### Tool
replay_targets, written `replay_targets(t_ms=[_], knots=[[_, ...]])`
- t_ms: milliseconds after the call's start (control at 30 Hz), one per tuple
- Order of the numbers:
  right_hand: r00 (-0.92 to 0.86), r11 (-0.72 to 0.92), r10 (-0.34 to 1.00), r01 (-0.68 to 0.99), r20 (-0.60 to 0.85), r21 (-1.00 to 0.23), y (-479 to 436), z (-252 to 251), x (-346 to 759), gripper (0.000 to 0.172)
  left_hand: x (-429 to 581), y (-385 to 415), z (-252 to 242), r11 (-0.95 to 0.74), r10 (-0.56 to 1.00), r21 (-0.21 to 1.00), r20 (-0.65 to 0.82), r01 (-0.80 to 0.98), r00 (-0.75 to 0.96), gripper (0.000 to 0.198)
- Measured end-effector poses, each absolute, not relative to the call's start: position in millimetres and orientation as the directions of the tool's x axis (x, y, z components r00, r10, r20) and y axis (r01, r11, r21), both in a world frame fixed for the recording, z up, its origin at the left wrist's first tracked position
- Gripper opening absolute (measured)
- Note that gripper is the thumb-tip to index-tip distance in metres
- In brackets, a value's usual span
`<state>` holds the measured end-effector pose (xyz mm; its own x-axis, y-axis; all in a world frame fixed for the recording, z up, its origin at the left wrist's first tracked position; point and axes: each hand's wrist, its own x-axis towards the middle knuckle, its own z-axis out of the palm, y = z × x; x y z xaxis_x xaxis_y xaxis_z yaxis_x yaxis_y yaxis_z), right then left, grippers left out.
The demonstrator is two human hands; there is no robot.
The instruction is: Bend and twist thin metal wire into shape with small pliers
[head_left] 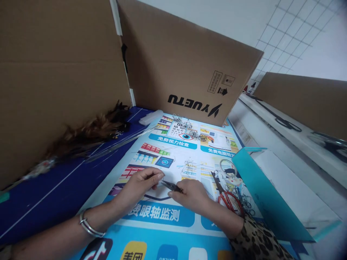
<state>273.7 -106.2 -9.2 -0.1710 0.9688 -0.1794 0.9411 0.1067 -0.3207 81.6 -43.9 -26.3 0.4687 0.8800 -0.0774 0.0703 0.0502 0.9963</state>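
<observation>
My left hand [148, 180] is closed in a pinch over the printed sheet [173, 173]. What it holds, if anything, is too small to make out. In my right hand [193, 195] is a pair of dark pliers [170, 186], its fingers wrapped round the handles. The plier tips point left and come close to the left fingertips; whether they touch anything there I cannot tell. Just right of my right hand lie red-handled scissors [230, 200], with thin wire pieces [245, 206] beside them.
Small wire and bead pieces [189, 131] lie further back, near a standing cardboard panel [187, 61]. Brown feathers [89, 135] lie on the blue cloth at left, by another panel [59, 65]. A wire ring [228, 159] and an open teal box [271, 198] are at right.
</observation>
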Motion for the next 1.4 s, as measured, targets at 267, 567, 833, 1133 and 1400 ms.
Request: replay_targets(t_ms=[267, 567, 833, 1133, 1400], knots=[[-0.201, 0.139, 0.967, 0.931, -0.155, -0.338, -105.8, -11.4, 275.6, 0.041, 78.1, -44.5, -29.7, -0.072, 0.847, 0.99, -0.003, 0.121, 0.531, 0.02], [-0.163, 0.094, 0.96, 0.953, -0.225, -0.29, -100.1, 6.6, 302.1, 0.046, 76.6, -45.0, -32.0, -0.081, 0.844, 0.986, -0.01, 0.146, 0.537, 0.024], [0.012, -0.009, 0.96, 1.0, -0.279, 0.011, -80.8, 22.3, 338.9, 0.042, 77.2, -43.1, -33.2, -0.102, 0.844, 0.981, -0.002, 0.164, 0.536, 0.022], [-0.036, 0.033, 0.984, 0.999, -0.175, -0.019, -87.7, 18.3, 325.0, 0.038, 73.6, -39.3, -25.9, -0.153, 0.884, 0.973, 0.058, 0.17, 0.464, 0.019], [-0.199, 0.192, 0.979, 0.971, -0.036, -0.141, -99.6, 14.5, 296.9, 0.026, 71.9, -40.1, -21.9, -0.101, 0.951, 0.994, 0.082, 0.051, 0.297, 0.02]])
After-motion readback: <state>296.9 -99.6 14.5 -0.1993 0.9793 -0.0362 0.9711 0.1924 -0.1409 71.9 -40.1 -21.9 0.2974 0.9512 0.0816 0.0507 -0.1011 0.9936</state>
